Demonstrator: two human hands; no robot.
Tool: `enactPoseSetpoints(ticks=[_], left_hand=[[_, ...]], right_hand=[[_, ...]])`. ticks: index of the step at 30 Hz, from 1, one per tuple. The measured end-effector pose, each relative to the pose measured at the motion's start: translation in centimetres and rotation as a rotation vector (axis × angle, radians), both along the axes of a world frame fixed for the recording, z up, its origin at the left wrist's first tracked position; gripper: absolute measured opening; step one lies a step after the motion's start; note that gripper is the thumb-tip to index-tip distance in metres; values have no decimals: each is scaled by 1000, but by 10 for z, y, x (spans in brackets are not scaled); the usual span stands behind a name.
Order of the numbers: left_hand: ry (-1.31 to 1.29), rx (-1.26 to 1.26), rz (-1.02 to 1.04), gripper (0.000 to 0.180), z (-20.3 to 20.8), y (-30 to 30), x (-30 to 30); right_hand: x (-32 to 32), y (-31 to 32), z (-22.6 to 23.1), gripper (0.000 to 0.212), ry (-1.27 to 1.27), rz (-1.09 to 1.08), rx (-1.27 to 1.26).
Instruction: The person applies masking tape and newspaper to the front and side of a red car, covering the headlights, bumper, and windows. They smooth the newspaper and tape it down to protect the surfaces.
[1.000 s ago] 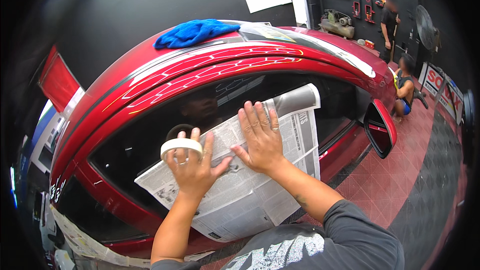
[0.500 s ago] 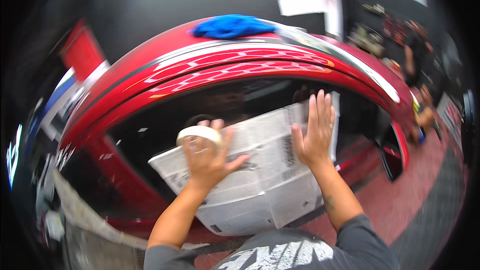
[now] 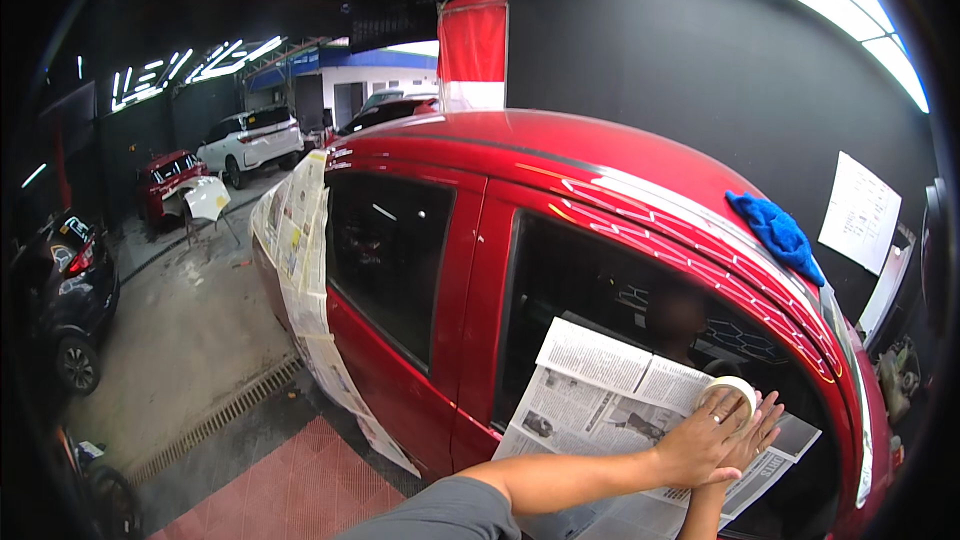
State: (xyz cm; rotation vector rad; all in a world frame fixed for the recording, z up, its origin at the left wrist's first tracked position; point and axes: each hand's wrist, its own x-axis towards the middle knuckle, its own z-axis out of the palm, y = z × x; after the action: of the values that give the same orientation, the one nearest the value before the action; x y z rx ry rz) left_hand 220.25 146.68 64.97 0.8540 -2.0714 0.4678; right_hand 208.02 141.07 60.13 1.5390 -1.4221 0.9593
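Note:
A roll of masking tape (image 3: pixel 748 392) hangs about the fingers of my left hand (image 3: pixel 690 448), which wears a ring. My right hand (image 3: pixel 765 428) lies mostly behind the left one, its visible fingers stretched out flat near the paper's right edge. Both hands are over a sheet of newspaper (image 3: pixel 590 410) that lies against the dark front side window (image 3: pixel 560 270) of a red car (image 3: pixel 470 290). The left hand hides the right palm. The newspaper's lower part runs under my forearms.
A blue cloth (image 3: pixel 775 235) rests on the car's roof edge. Newspaper masking (image 3: pixel 302 240) covers the car's rear side. A floor grate (image 3: pixel 215 420) and red floor tiles (image 3: pixel 290 480) lie to the left. Beyond stand a dark car (image 3: pixel 65 305) and a white SUV (image 3: pixel 250 140).
My view has swung left toward the car's rear. My left hand, with the tape roll, has crossed over to the right hand; before, the two were apart on the newspaper.

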Motion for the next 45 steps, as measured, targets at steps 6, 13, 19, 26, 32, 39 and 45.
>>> enactPoseSetpoints(ticks=[6,13,19,26,32,39,45], left_hand=[[-59,57,158,108,11,16,41],[-140,46,483,110,11,24,139],[-249,-79,808,94,28,73,258],[-266,-68,897,99,15,61,226],[-50,111,892,110,20,57,223],[23,104,867,116,24,55,226],[115,115,781,112,17,45,234]], right_hand=[[1,30,20,68,-37,133,125],[-26,55,37,79,-149,223,219],[-25,37,40,86,-340,282,208],[-113,50,30,93,-477,-20,251],[-93,54,45,89,-553,-2,158],[-84,52,74,95,-1070,297,192],[-129,38,52,27,-1384,902,276]])
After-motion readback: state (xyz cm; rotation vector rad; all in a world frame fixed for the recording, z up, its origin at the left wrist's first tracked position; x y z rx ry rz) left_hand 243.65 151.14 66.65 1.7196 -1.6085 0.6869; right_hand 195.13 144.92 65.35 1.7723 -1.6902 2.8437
